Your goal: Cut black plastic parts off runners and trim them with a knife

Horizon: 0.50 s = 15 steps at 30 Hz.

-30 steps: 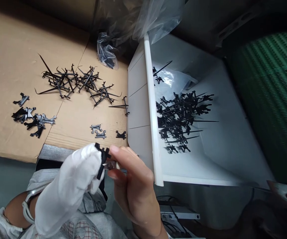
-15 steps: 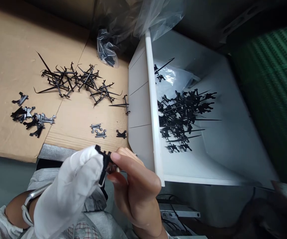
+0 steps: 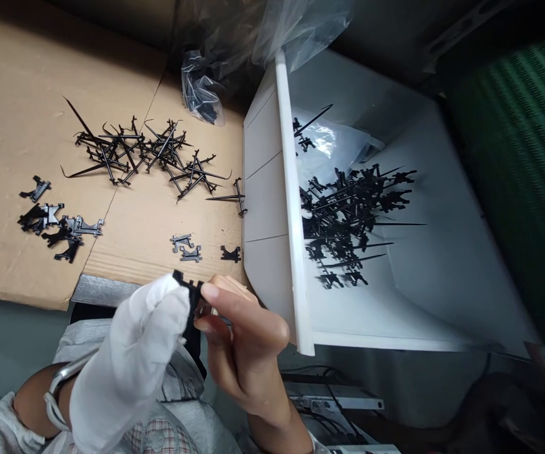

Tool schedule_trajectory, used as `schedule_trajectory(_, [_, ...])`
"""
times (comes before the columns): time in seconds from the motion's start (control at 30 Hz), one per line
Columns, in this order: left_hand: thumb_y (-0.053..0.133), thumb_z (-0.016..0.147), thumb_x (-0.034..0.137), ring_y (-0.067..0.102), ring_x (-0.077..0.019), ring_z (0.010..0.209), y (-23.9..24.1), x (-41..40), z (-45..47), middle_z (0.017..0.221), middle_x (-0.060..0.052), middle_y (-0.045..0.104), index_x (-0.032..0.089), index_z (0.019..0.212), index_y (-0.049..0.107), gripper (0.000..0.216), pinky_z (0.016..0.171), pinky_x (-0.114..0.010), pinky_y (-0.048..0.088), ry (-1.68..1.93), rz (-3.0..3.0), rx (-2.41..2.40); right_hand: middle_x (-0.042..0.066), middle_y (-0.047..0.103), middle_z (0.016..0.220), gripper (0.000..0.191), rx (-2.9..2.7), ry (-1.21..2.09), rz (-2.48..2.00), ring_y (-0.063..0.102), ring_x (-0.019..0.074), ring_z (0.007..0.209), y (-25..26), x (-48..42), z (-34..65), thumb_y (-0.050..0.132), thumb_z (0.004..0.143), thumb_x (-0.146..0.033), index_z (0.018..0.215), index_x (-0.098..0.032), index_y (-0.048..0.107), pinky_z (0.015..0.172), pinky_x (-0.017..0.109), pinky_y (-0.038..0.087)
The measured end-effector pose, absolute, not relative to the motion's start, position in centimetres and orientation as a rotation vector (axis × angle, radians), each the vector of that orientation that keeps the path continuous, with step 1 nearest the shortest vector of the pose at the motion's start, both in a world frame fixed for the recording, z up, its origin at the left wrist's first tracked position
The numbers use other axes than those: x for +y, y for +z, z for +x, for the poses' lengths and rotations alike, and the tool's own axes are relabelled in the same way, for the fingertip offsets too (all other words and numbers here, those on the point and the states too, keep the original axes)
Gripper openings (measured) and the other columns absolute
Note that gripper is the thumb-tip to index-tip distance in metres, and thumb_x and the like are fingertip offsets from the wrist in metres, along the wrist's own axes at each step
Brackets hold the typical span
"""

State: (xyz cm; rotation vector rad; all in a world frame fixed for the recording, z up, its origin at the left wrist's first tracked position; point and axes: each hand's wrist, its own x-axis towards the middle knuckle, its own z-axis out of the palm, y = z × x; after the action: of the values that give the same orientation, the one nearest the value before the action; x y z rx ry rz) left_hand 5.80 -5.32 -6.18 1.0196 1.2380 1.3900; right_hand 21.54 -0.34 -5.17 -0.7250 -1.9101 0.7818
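Hands gripping a small black moulded plastic part (image 3: 191,313) between them, just short of the near edge of a cardboard sheet (image 3: 26,145).

Left hand (image 3: 128,353), in a white fabric glove, is closed around the part from the left; right hand (image 3: 246,340), bare, pinches it between thumb and fingers from the right. Work in hand: apparently close handling of this one piece, and either hand's release would call for a firm hold by the other. Ahead of the hands, the sheet carries a tangled heap of black spiked parts (image 3: 130,151) and a few flat grey parts (image 3: 182,241). To the right of the hands, a white plastic bin (image 3: 295,252) holds a further pile of black spiked parts (image 3: 348,214).
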Motion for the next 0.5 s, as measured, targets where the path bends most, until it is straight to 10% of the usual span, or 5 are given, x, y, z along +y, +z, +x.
schedule_trajectory(0.23, [0.082,0.092,0.015,0.084,-0.0234,0.123,-7.1,-6.7,5.8,0.129,0.009,0.088,0.037,0.119,0.088,0.035,0.113,-0.028,0.069,1.239,1.000,1.343,-0.005,0.045,0.079,0.062,-1.883,0.710,-0.669,0.042,0.0190,0.063,-5.6,0.1,21.3,0.053,0.101,0.003,0.155,-0.026,0.054,0.056,0.035,0.031])
schedule_trajectory(0.5, [0.057,0.109,0.032,0.076,-0.0218,0.079,-4.8,-4.5,6.5,0.083,0.002,0.076,0.031,0.089,0.074,0.026,0.079,-0.036,0.071,1.078,0.917,1.267,-0.006,0.047,0.079,0.056,-1.858,0.653,-0.673,0.044,0.0184,0.061,-6.2,0.1,21.1,0.057,0.102,0.000,0.151,-0.026,0.054,0.054,0.036,0.033])
